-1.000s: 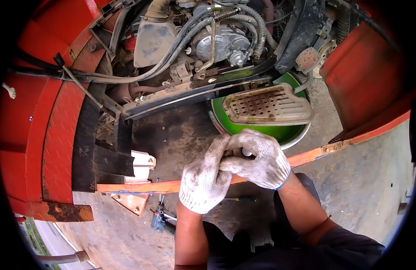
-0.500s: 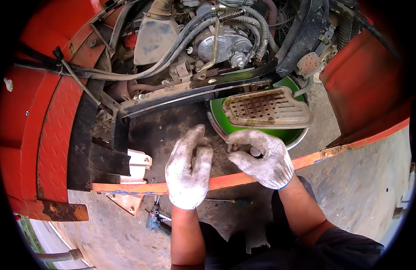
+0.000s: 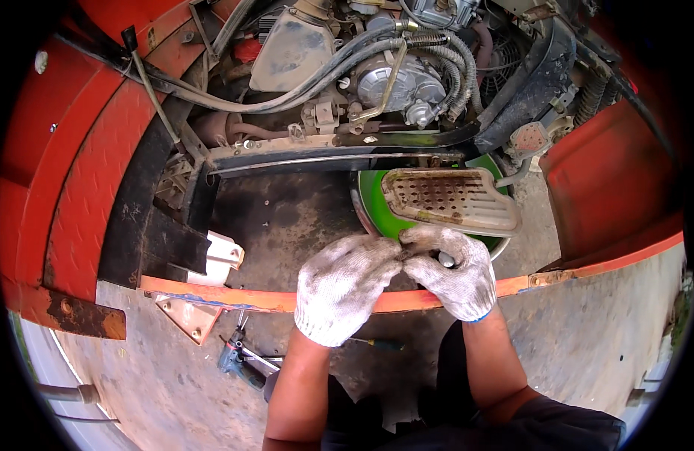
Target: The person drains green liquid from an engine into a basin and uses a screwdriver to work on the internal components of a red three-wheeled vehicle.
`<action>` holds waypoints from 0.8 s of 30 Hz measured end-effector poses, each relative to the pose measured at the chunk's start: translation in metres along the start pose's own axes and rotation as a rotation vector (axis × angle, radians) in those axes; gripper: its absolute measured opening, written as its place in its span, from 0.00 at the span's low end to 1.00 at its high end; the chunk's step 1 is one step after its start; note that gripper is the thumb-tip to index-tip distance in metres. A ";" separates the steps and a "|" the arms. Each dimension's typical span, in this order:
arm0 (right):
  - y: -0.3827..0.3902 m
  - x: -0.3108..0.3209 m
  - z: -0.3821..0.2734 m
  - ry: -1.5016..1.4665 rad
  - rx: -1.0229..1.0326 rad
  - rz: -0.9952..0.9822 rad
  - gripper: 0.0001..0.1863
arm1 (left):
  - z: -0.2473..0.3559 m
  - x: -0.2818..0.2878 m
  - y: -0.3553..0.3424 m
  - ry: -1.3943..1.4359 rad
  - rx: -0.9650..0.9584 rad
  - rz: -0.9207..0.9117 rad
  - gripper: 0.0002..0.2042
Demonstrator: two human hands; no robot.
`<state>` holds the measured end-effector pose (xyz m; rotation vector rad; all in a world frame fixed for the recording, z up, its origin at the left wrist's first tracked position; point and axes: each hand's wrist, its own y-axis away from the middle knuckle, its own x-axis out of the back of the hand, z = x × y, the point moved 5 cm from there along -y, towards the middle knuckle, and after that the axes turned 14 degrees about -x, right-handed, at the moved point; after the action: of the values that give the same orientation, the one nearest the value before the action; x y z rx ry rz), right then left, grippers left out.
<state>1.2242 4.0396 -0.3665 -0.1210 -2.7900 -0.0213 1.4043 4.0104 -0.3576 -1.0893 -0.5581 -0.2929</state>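
Both my hands wear dirty white knit gloves and meet above the orange frame rail (image 3: 257, 299) of an open machine. My right hand (image 3: 450, 269) is closed around a small metal part; a pale round end shows in its palm. My left hand (image 3: 345, 286) reaches over with fingertips pinching the same small part where the two gloves touch. Just behind the hands sits a green bowl (image 3: 375, 212), with a perforated, rusty metal foot plate (image 3: 450, 200) lying over it.
An exposed engine (image 3: 396, 83) with hoses and cables fills the top. Red body panels (image 3: 69, 188) curve on the left and right. A white plastic bracket (image 3: 220, 255) sits by the rail. Tools (image 3: 241, 359) lie on the concrete floor below.
My left hand, lifted apart with fingers spread half a second ago, has come back to the right hand. Both hands have shifted slightly away from me, toward the green bowl.
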 end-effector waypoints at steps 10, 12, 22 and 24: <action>-0.003 -0.007 0.004 0.027 0.079 0.028 0.16 | 0.002 0.007 0.002 0.016 -0.051 0.039 0.11; 0.000 -0.005 0.008 -0.023 0.081 0.027 0.15 | 0.004 0.004 0.001 0.013 -0.041 0.028 0.09; -0.002 -0.008 0.005 0.052 0.326 0.031 0.13 | 0.001 0.010 0.000 0.093 0.177 0.061 0.08; -0.003 -0.010 -0.002 0.009 0.290 0.002 0.13 | -0.003 0.012 0.003 0.113 0.216 0.064 0.09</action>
<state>1.2337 4.0362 -0.3684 -0.0515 -2.7478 0.3799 1.4166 4.0099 -0.3544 -0.8739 -0.4421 -0.2313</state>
